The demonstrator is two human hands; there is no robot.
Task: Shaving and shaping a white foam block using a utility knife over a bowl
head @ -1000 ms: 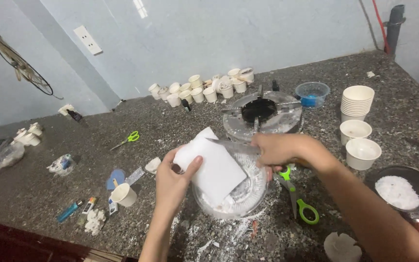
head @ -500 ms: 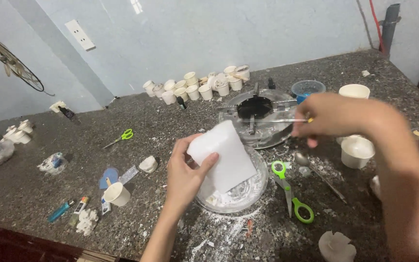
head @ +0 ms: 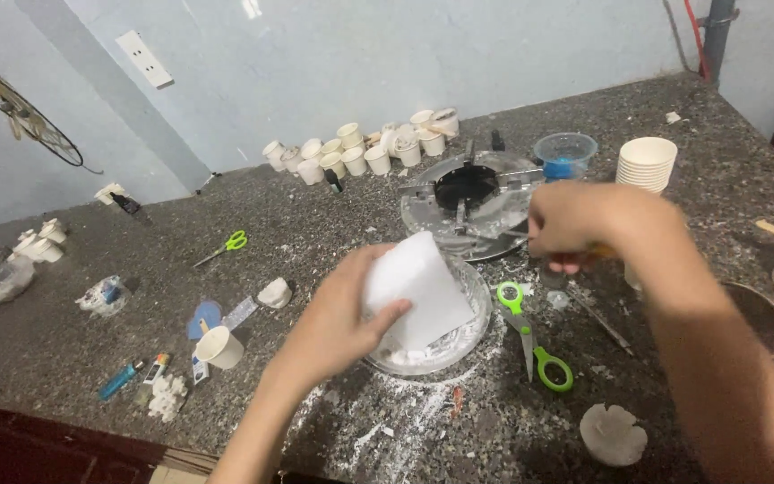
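White block (head: 416, 285) in left hand's (head: 338, 314) fingers; right hand (head: 575, 224) clenched, contents unclear.

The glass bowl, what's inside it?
The glass bowl holds white powdery crumbs at the bottom. The left hand holds a white block over it, covering most of the inside.

R hand (head: 575, 220) motion-blurred; thing in its fingers can't tell.

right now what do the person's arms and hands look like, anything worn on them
Both are bare: the left hand and the right hand show no gloves, rings or watch, and both forearms are uncovered with no sleeve in view. No markings can be made out.
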